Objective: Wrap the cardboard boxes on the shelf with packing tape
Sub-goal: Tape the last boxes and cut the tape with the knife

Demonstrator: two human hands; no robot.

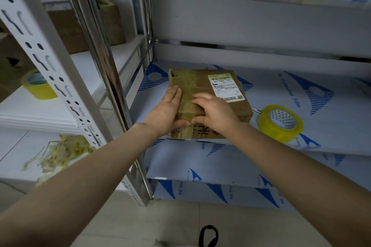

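Observation:
A flat cardboard box (222,86) with a white shipping label lies on the metal shelf (321,126) covered in blue-printed protective film. A strip of yellowish tape runs over its top and down its front face. My left hand (167,110) lies flat on the box's left side, fingers straight, thumb on the front edge. My right hand (215,111) presses on the tape at the box's front edge, fingers bent over it. A roll of yellow packing tape (280,123) sits on the shelf just right of the box.
A second yellow tape roll (38,86) stands on the white shelf at left, behind a perforated upright (52,66). Crumpled tape scraps (60,154) lie lower left. Brown boxes (108,24) stand on the far left shelf. More film-covered shelves lie below.

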